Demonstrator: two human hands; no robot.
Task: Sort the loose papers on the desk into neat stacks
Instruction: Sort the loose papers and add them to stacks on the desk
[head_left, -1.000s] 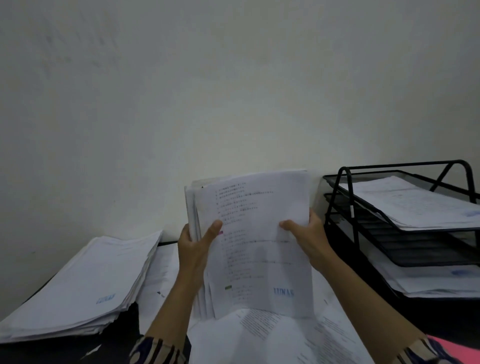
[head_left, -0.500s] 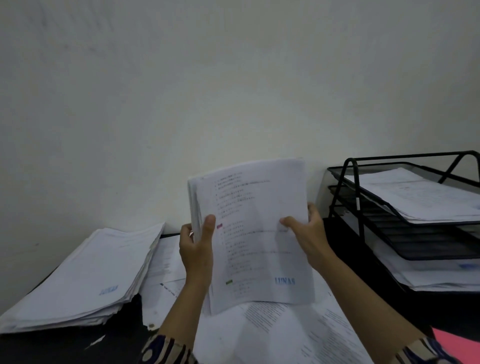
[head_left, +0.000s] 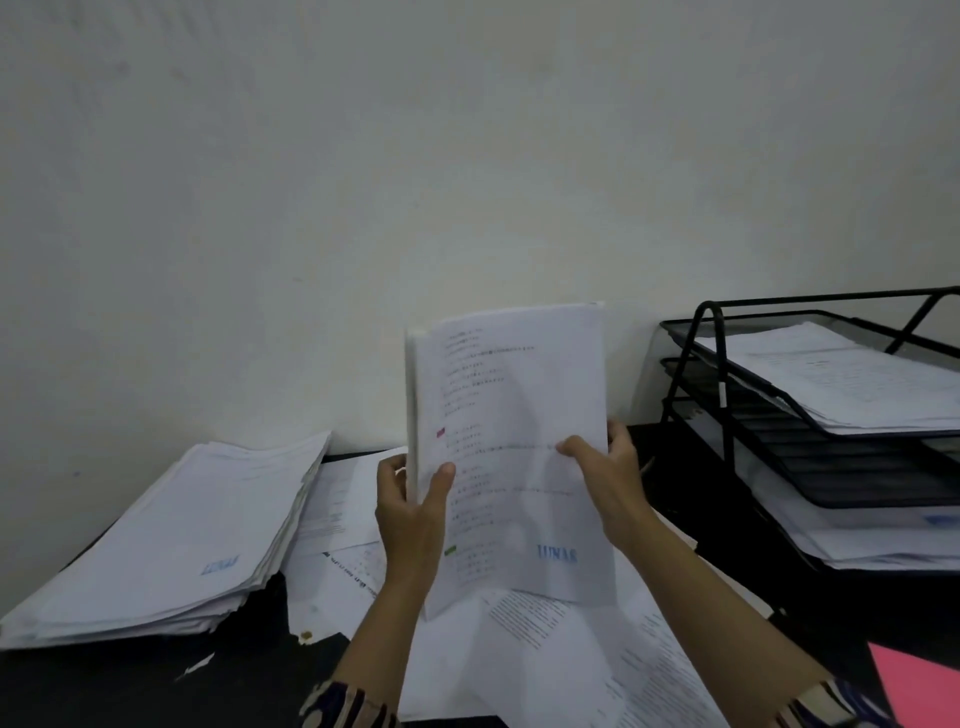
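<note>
A sheaf (head_left: 511, 447) of printed sheets stands upright above the desk (head_left: 140, 680), in the middle. The left hand (head_left: 413, 512) grasps its left edge, thumb in front; the right hand (head_left: 605, 480) pinches its right edge. Loose papers (head_left: 545, 649) lie beneath. A stack (head_left: 171, 535) sits left, a tray rack (head_left: 810, 415) right.

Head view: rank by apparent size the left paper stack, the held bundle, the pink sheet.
1. Left paper stack
2. Held bundle, though nearer the camera, so true order is unsure
3. Pink sheet, cut off by the frame edge
</note>
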